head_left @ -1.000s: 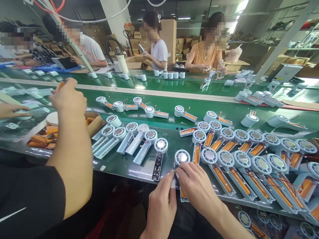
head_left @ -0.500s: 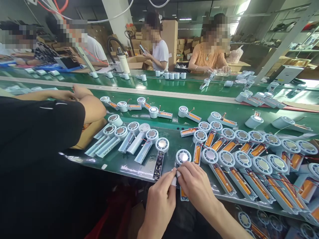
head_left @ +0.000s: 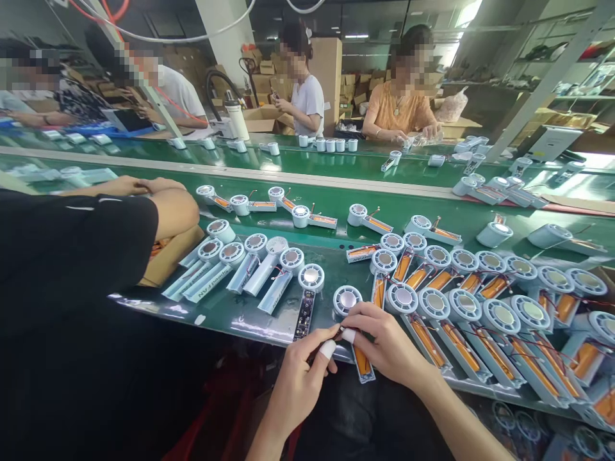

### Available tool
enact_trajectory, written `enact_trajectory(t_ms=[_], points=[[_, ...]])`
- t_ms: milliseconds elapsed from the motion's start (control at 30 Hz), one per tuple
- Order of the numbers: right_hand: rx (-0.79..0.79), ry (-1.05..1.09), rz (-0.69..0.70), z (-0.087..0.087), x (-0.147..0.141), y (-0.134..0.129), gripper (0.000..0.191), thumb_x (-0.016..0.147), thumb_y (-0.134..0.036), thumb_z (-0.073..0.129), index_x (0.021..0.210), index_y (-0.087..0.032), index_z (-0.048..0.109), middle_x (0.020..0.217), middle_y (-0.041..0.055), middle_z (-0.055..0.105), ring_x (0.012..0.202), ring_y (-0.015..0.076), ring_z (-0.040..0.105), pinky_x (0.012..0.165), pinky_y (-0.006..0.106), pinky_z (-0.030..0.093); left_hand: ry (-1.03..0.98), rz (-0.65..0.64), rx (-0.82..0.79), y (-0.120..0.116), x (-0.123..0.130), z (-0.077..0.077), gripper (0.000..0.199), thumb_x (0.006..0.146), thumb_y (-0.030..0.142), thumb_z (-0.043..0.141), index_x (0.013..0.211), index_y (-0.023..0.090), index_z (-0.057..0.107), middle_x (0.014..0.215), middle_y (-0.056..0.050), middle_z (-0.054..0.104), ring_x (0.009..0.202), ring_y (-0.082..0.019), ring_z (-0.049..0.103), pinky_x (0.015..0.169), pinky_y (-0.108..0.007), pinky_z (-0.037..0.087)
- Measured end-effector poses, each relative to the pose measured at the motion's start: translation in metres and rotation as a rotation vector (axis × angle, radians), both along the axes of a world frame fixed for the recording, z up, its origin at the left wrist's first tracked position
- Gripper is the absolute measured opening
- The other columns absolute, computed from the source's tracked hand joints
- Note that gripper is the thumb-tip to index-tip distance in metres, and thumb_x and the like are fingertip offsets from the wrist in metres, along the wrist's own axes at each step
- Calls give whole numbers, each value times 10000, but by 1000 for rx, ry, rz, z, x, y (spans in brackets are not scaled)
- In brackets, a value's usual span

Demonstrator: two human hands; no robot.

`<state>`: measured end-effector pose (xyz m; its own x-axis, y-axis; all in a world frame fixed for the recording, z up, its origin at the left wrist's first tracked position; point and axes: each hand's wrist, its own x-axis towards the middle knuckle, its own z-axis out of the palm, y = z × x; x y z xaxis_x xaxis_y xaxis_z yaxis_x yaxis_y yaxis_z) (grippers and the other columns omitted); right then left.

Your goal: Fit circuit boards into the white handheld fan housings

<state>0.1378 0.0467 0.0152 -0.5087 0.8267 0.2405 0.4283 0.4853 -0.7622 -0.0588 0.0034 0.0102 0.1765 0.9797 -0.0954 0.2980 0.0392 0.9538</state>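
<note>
My left hand (head_left: 307, 374) and my right hand (head_left: 382, 339) meet at the table's front edge, fingertips pinched together. Between them is a tiny dark piece, too small and covered to name. White covers wrap a digit on each hand. Just beyond and beneath my fingers lies a light-blue handheld fan (head_left: 346, 299), its round head face up; its open handle shows an orange battery (head_left: 364, 365) and juts past the edge. Left of it rests another fan (head_left: 311, 277) whose handle bears a black circuit board (head_left: 304, 314).
Many open fans with orange batteries and red wires (head_left: 451, 306) crowd the right side. Several fans with printed handles (head_left: 216, 275) lie at left, beside a co-worker's dark sleeve (head_left: 77, 243). Beyond runs a green belt (head_left: 317, 173), with people seated across it.
My hands have shifted slightly down and turned, still pinched together, showing more of the battery handle below. The co-worker's hands at left have moved a little.
</note>
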Motion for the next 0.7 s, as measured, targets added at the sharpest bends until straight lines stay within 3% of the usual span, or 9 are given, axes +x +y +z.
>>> enact_trajectory(t_ms=[167,433,600,700], points=[[-46,18,-95,1,-6,-7,168,993,-185,556,975,-215,721,927,50,656,856,202,596,762,322,479,42,-3,33,2,0,-1,371,991,364,476,1224,186,703,766,-33,701,673,-155,651,577,-216,520],[-35,27,-123,-1,-9,-10,194,990,-159,517,972,-202,706,947,60,661,880,208,605,790,335,492,99,18,57,-1,7,2,358,986,339,456,1217,190,686,804,-38,707,697,-166,689,588,-227,553],[-64,60,-177,3,16,-8,195,1021,-209,484,1096,-232,662,1085,55,667,1018,199,635,888,317,498,215,63,71,-6,7,1,370,986,292,413,1282,225,625,1160,-95,738,841,-191,742,802,-311,593],[-98,-119,-191,10,33,-12,233,1014,-153,438,1105,-243,632,1097,46,658,1015,205,638,876,333,492,365,47,89,-9,3,-3,446,970,231,380,1373,268,568,1218,-88,735,1027,-245,735,870,-366,587]])
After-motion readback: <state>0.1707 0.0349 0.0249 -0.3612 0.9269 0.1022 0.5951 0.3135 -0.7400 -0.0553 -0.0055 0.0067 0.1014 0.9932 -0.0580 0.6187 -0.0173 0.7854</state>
